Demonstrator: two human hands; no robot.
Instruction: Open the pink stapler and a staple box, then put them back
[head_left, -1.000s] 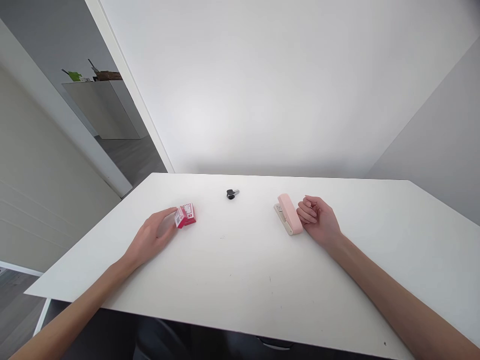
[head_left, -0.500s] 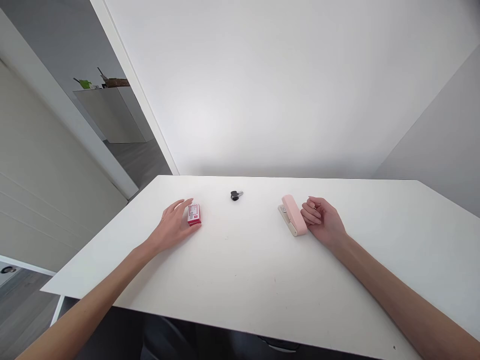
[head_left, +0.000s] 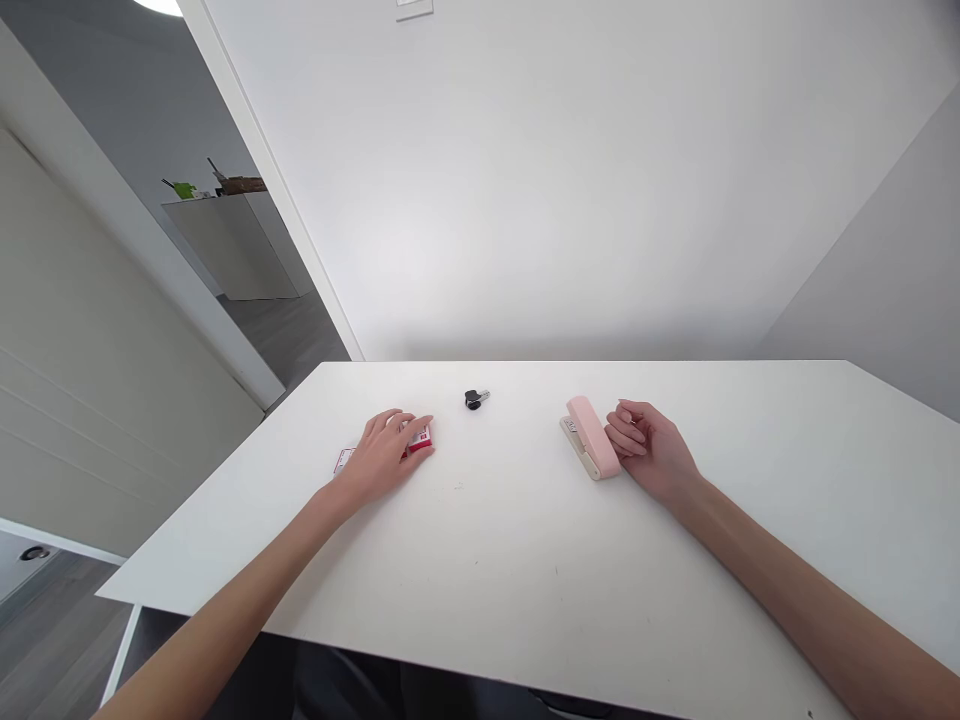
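My left hand (head_left: 382,458) is closed over a small red-and-white box (head_left: 422,437), thumb on its near side and index finger along its far side. The hand hides much of the box. A flat white piece with a red edge (head_left: 343,459) pokes out left of the hand; whether it belongs to the box I cannot tell. My right hand (head_left: 651,446) rests on its side with fingers loosely curled and nothing visible in them. Its knuckles lie against or very close to a pink stapler (head_left: 592,438) with a pale base.
A small black-and-silver item (head_left: 475,399), resembling a staple remover, lies between the hands toward the back of the white table (head_left: 495,540). A white wall (head_left: 562,200) rises behind the table. A doorway stands at the left, with a cabinet (head_left: 232,245) beyond.
My left hand has moved right with the red-and-white box, and the flat white piece now shows behind it. My right hand and the stapler stay put; the view has tilted slightly up.
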